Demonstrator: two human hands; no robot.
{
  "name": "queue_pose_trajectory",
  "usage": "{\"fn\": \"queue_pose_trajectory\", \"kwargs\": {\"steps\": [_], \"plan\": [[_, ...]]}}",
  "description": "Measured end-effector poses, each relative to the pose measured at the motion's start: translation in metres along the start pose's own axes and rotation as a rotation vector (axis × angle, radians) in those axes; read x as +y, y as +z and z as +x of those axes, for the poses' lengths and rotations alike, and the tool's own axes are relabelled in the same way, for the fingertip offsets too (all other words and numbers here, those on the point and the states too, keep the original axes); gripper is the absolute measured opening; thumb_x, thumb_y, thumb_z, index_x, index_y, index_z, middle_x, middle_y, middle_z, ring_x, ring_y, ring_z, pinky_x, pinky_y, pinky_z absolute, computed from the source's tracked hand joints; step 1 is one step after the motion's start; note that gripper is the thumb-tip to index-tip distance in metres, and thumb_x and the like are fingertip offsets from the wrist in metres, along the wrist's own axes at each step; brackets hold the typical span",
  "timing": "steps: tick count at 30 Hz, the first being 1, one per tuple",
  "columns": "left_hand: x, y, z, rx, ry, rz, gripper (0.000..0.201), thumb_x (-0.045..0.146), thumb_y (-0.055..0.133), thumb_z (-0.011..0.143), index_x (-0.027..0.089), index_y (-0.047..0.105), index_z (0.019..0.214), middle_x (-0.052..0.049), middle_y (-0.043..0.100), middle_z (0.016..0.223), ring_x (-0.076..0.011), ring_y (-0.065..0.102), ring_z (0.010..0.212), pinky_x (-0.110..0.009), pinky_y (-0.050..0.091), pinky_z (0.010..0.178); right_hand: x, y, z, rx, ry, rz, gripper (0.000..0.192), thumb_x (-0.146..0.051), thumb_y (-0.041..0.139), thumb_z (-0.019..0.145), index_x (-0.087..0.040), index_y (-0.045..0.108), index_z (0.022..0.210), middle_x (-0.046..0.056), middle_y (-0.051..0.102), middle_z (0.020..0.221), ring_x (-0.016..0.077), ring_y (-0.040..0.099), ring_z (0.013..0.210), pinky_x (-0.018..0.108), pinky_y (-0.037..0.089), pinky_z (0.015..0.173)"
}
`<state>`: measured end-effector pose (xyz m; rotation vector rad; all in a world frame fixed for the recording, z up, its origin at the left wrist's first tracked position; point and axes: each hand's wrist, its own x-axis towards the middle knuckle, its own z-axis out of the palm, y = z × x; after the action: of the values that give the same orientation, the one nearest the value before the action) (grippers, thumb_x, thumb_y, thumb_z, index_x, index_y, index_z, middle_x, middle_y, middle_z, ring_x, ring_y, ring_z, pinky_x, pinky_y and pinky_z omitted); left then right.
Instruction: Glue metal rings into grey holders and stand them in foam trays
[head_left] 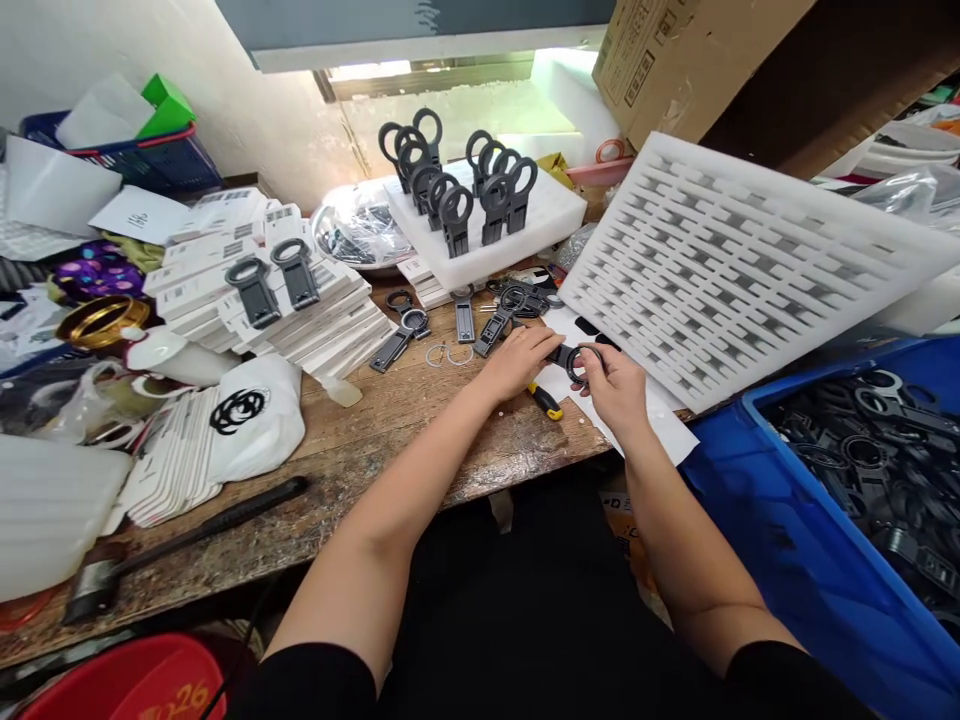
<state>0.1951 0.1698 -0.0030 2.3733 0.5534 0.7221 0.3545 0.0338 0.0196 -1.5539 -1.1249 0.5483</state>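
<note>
Both hands meet over a sheet of white paper [664,425] near the bench's front edge. A dark grey ring-ended plastic holder [576,365] is between them. My right hand [619,385] pinches its ring, thumb and fingers on the rim. My left hand [523,360] lies over the holder's other end, fingers bent together and partly hiding it. Below the left hand is a yellow and black tool handle [545,402]. More grey holders lie just beyond, one flat [465,316] and one slanted [495,328] beside the left hand. Thin white rings [448,355] rest on the wood.
A white foam block [517,240] holds several upright holders. A slotted foam panel [742,260] leans at right, above a blue bin [720,480] of dark parts. Stacked white boxes [330,310] stand left with two holders on top. A hammer [187,535] lies front left.
</note>
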Motion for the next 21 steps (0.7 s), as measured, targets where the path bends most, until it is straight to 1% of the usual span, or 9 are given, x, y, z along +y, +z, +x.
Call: {"fn": "queue_pose_trajectory", "kwargs": {"steps": [2,5,8,9,11,14,16,18,21], "plan": [[0.001,0.001,-0.016,0.091,-0.034,-0.084,0.057,0.012,0.063,0.09,0.023,0.064,0.146,-0.015,0.058,0.157,-0.0322,0.048,0.152,-0.051,0.027,0.132,-0.002,0.008,-0.006,0.063,0.007,0.043,0.056,-0.07,0.055,0.098,-0.02,0.074,0.116,0.004,0.075,0.093,0.0138,0.071,0.059,0.026,0.06,0.056],[-0.005,-0.003,-0.04,0.272,-0.211,-0.187,0.068,0.012,0.071,0.084,0.021,0.059,0.151,-0.016,0.049,0.166,-0.0329,0.04,0.159,-0.05,0.023,0.136,-0.007,0.002,-0.014,0.228,-0.036,0.032,0.053,-0.068,0.056,0.098,-0.019,0.073,0.111,0.003,0.073,0.089,0.0124,0.073,0.06,0.022,0.059,0.054],[-0.015,-0.008,-0.059,0.336,-0.376,-0.232,0.063,0.017,0.077,0.083,0.019,0.064,0.145,-0.019,0.056,0.16,-0.0369,0.045,0.155,-0.054,0.024,0.136,-0.009,-0.013,-0.016,0.366,-0.052,0.037,0.05,-0.066,0.059,0.098,-0.019,0.073,0.106,0.001,0.071,0.085,0.0118,0.072,0.057,0.022,0.057,0.05],[-0.017,-0.008,-0.063,0.335,-0.394,-0.238,0.062,0.017,0.078,0.082,0.019,0.066,0.143,-0.019,0.057,0.159,-0.038,0.045,0.156,-0.055,0.024,0.135,-0.008,-0.017,-0.014,0.403,-0.039,0.073,0.049,-0.066,0.061,0.097,-0.019,0.072,0.104,0.0,0.07,0.083,0.0118,0.071,0.054,0.022,0.056,0.048],[-0.018,-0.008,-0.068,0.289,-0.372,-0.21,0.061,0.017,0.077,0.082,0.022,0.068,0.143,-0.016,0.054,0.163,-0.0389,0.037,0.161,-0.059,0.019,0.136,-0.004,-0.023,-0.009,0.45,0.022,0.194,0.049,-0.068,0.064,0.094,-0.019,0.069,0.097,-0.001,0.067,0.076,0.0122,0.068,0.049,0.023,0.055,0.043],[-0.015,-0.003,-0.063,0.125,-0.261,-0.064,0.055,0.017,0.068,0.09,0.034,0.069,0.142,-0.006,0.046,0.171,-0.037,0.021,0.168,-0.067,0.0,0.135,0.005,-0.027,-0.004,0.452,0.127,0.348,0.051,-0.07,0.071,0.087,-0.02,0.064,0.09,-0.004,0.063,0.068,0.0122,0.064,0.043,0.025,0.056,0.041],[-0.013,0.001,-0.055,0.038,-0.261,-0.007,0.047,0.019,0.064,0.094,0.036,0.073,0.137,-0.004,0.046,0.172,-0.038,0.018,0.169,-0.072,-0.011,0.131,0.009,-0.029,-0.006,0.455,0.155,0.364,0.052,-0.07,0.074,0.083,-0.02,0.064,0.088,-0.004,0.062,0.067,0.0122,0.062,0.042,0.027,0.058,0.041],[-0.013,0.004,-0.045,0.031,-0.338,-0.038,0.039,0.023,0.067,0.095,0.033,0.076,0.131,-0.006,0.052,0.168,-0.0417,0.02,0.168,-0.077,-0.013,0.127,0.012,-0.036,-0.012,0.496,0.149,0.351,0.05,-0.068,0.075,0.081,-0.02,0.064,0.087,-0.004,0.062,0.068,0.0129,0.062,0.042,0.03,0.058,0.041],[-0.009,0.006,-0.041,0.08,-0.398,-0.092,0.035,0.029,0.073,0.092,0.029,0.076,0.127,-0.01,0.06,0.161,-0.045,0.026,0.165,-0.08,-0.007,0.127,0.014,-0.056,-0.023,0.608,0.106,0.315,0.04,-0.063,0.07,0.086,-0.024,0.064,0.084,-0.002,0.061,0.071,0.0157,0.063,0.046,0.034,0.059,0.042]]}}
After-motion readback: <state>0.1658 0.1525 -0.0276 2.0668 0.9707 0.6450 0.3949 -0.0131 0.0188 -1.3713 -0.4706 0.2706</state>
